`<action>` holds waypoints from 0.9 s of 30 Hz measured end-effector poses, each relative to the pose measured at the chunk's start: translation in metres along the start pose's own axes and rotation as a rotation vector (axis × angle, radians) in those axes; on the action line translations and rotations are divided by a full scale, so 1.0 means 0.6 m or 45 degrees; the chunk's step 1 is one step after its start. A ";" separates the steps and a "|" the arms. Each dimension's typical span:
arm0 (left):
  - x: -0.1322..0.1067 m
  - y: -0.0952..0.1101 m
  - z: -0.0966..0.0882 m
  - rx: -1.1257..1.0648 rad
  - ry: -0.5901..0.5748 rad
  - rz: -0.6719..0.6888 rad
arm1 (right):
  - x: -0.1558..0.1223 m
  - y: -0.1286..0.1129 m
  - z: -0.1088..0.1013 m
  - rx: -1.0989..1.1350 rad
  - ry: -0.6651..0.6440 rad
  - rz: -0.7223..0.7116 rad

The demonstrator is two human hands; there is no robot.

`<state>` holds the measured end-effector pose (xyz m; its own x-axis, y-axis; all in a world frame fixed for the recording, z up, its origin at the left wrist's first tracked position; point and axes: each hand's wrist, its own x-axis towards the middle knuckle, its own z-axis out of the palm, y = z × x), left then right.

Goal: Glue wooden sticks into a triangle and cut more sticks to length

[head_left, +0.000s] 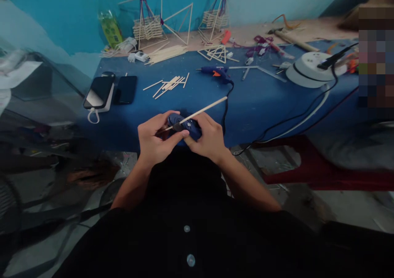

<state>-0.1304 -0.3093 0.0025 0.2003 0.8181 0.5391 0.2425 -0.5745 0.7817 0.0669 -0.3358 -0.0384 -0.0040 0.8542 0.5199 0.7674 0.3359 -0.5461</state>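
In front of my body, a thin pale wooden stick point(209, 107) slants up to the right across a dark blue hand tool point(192, 127) with a dark, blade-like part at its left end. The stick's lower end runs into my left hand point(156, 138), whose fingers close around it and whose thumb presses by the tool. My right hand point(209, 136) is closed on the tool's right side. Fingers partly hide the tool, so its exact kind is unclear. Beyond my hands, several short sticks point(172, 85) lie in a loose pile on the blue tabletop point(246, 113).
A blue glue gun point(215, 72) with a black cord lies past my hands. Two phones point(100, 91) rest at left. Stick structures with purple string point(147, 26) and a green-labelled bottle point(111, 29) stand at the back. A round white power strip point(308, 69) sits at right.
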 end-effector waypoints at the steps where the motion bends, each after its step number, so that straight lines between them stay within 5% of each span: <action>1: -0.001 -0.002 -0.001 -0.020 0.006 -0.006 | -0.003 -0.001 -0.001 0.000 0.004 0.004; 9: 0.050 -0.015 0.023 0.053 -0.045 -0.112 | 0.018 0.008 -0.004 -0.306 -0.087 0.236; 14: 0.127 -0.049 0.042 0.349 -0.155 -0.197 | 0.133 0.047 -0.048 -0.571 -0.488 0.320; 18: 0.145 -0.078 0.055 0.666 -0.290 -0.229 | 0.210 0.046 -0.074 -0.575 -0.869 0.482; 27: 0.140 -0.100 0.066 0.871 -0.358 -0.267 | 0.239 0.027 -0.063 -0.614 -1.179 0.551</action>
<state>-0.0905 -0.2075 -0.0114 0.2969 0.9270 0.2292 0.8171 -0.3708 0.4415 0.1031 -0.2228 0.0525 0.0027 0.8942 -0.4478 0.9861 -0.0768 -0.1473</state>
